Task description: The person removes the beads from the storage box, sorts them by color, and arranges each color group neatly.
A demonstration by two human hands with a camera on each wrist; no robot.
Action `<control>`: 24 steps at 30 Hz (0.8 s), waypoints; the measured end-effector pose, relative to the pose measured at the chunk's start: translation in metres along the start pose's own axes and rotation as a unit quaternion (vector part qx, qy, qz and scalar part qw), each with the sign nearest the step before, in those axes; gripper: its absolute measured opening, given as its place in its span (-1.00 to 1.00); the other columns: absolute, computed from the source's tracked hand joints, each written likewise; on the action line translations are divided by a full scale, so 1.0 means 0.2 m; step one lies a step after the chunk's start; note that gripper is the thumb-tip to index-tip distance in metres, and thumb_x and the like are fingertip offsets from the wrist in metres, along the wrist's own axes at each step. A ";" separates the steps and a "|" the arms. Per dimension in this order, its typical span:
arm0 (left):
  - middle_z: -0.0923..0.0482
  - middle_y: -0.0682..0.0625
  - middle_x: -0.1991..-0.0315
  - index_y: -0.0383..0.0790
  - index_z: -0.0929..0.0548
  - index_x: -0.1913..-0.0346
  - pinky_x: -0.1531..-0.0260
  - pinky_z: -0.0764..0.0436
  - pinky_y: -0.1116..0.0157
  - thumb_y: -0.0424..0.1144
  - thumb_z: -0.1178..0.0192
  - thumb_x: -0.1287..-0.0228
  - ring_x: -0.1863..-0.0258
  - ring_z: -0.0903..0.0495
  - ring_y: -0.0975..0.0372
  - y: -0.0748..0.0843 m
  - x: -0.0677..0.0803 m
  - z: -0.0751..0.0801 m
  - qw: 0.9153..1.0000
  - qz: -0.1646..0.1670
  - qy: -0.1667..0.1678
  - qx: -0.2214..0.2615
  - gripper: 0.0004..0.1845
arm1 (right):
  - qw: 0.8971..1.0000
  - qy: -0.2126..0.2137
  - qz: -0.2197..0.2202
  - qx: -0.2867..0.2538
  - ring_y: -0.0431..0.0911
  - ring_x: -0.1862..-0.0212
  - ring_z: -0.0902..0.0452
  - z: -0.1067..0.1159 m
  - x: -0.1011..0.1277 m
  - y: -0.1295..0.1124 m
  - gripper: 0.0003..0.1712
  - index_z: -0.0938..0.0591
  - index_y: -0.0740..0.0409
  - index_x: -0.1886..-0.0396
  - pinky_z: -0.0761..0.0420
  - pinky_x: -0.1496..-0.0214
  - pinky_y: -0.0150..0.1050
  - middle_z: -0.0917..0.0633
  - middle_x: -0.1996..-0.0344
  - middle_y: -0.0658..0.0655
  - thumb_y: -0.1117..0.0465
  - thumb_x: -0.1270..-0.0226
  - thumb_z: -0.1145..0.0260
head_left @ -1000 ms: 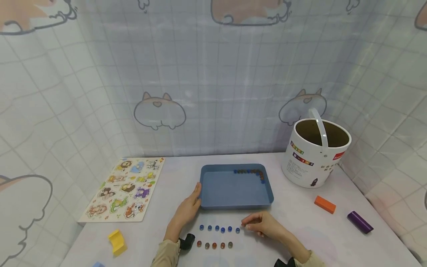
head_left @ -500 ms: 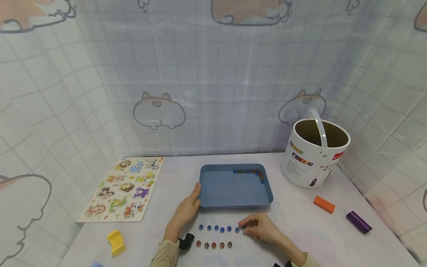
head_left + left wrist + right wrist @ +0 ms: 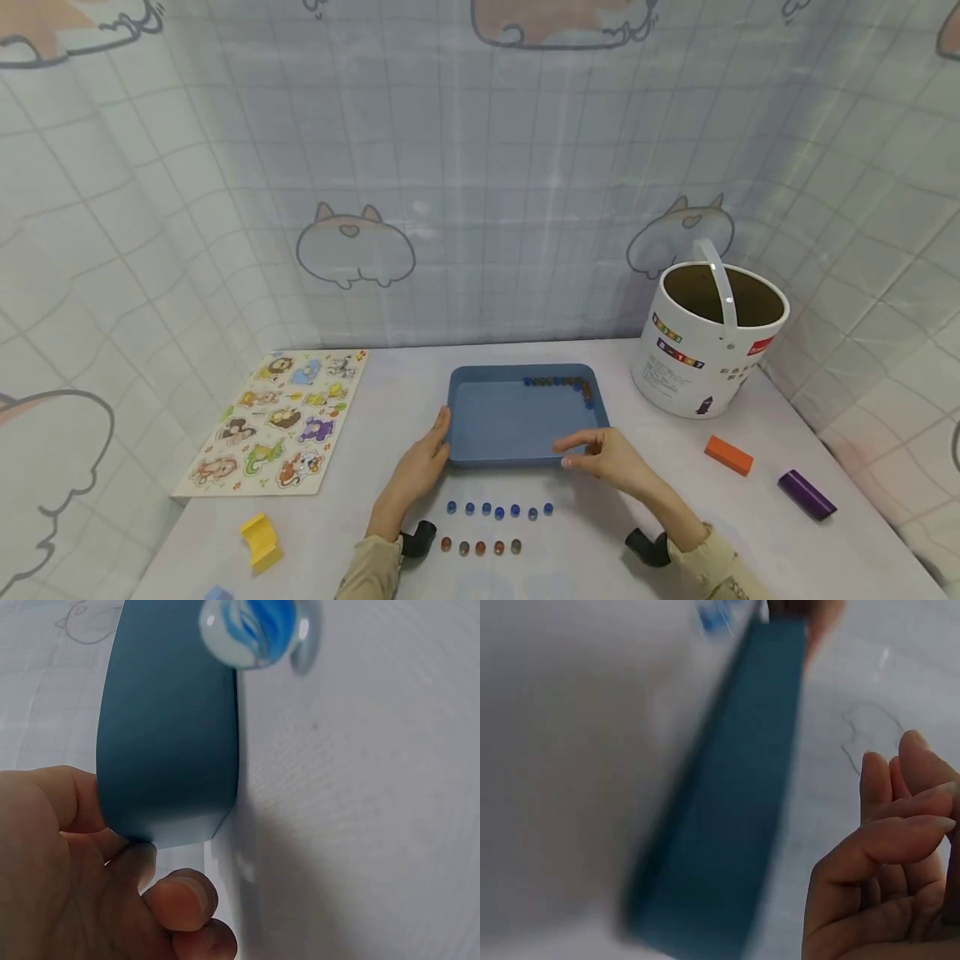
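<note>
Marbles already stand in a blue row [image 3: 498, 510] and brown row [image 3: 481, 547]; more wait in the tray [image 3: 480, 425], left hand [image 3: 422, 463] steadying its corner, right hand [image 3: 609, 454] hovering empty, loosely open.

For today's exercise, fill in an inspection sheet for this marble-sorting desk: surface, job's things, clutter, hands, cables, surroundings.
Surface: pale table, evenly lit.
Job's things: blue tray with marbles along its far right corner; row of seven blue marbles in front of it; row of five brownish marbles nearer the person.
Clutter: animal puzzle board, yellow block, orange block, purple block, white bucket.
Hands: left hand holds the tray's left corner; right hand hovers at its near right edge, fingers relaxed, holding nothing.
Cables: nothing seen.
Surroundings: checked curtain with cartoon animal prints.
</note>
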State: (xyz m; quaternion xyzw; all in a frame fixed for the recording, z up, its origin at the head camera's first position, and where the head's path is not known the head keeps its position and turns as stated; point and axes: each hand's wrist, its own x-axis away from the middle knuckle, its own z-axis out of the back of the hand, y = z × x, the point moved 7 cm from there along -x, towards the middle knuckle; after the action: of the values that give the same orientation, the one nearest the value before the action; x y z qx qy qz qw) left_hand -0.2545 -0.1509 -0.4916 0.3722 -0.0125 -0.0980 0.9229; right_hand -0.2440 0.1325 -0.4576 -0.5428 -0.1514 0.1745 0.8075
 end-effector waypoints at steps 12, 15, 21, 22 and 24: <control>0.05 -0.15 -0.54 -0.31 -0.03 -0.51 -0.47 -0.13 0.00 -0.31 0.13 -0.47 -0.52 -0.05 0.00 0.00 0.00 0.00 1.000 -0.002 -0.002 0.005 -0.40 | 0.998 0.062 0.027 0.007 -0.24 0.60 -0.32 0.33 -0.35 -0.19 -0.59 -0.65 0.25 -0.09 -0.44 0.52 -0.35 -0.69 -0.04 0.30 0.15 -0.30 -0.33; 0.04 -0.16 -0.54 -0.32 -0.04 -0.51 -0.47 -0.14 -0.01 -0.32 0.13 -0.47 -0.52 -0.05 -0.01 0.00 0.00 -0.01 1.000 -0.001 -0.003 0.006 -0.40 | 0.998 0.063 0.020 -0.003 -0.23 0.64 -0.23 0.33 -0.44 -0.18 -0.58 -0.64 0.19 -0.12 -0.38 0.57 -0.33 -0.66 -0.10 0.28 0.11 -0.33 -0.31; 0.03 -0.16 -0.54 -0.31 -0.04 -0.51 -0.47 -0.13 -0.01 -0.32 0.13 -0.47 -0.52 -0.06 -0.01 0.00 0.00 0.00 1.000 0.000 0.000 0.003 -0.40 | 0.997 0.070 -0.009 0.011 -0.02 0.56 -0.37 0.26 -0.60 -0.08 -0.60 -0.67 0.11 -0.10 -0.46 0.52 -0.17 -0.71 -0.05 0.19 0.06 -0.32 -0.31; 0.03 -0.15 -0.54 -0.31 -0.04 -0.51 -0.47 -0.13 -0.01 -0.32 0.13 -0.47 -0.52 -0.06 -0.01 0.00 0.00 0.00 1.000 0.001 0.001 0.002 -0.40 | 0.997 0.073 -0.016 0.016 0.06 0.47 -0.45 0.25 -0.63 -0.05 -0.61 -0.67 0.11 -0.09 -0.50 0.43 -0.14 -0.72 -0.04 0.18 0.07 -0.32 -0.31; 0.03 -0.15 -0.54 -0.31 -0.04 -0.51 -0.47 -0.13 -0.02 -0.32 0.13 -0.46 -0.51 -0.06 -0.01 0.00 0.00 0.00 1.000 0.000 0.001 0.002 -0.40 | 0.997 0.074 -0.025 0.014 0.19 0.28 -0.52 0.20 -0.67 -0.01 -0.63 -0.68 0.15 -0.08 -0.57 0.25 -0.09 -0.72 -0.01 0.18 0.11 -0.33 -0.30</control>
State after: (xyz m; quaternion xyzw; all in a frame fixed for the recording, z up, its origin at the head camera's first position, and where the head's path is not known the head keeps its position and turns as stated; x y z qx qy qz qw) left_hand -0.2543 -0.1512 -0.4914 0.3741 -0.0114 -0.0974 0.9222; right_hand -0.3808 0.1061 -0.4485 -0.5388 -0.1020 0.1155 0.8282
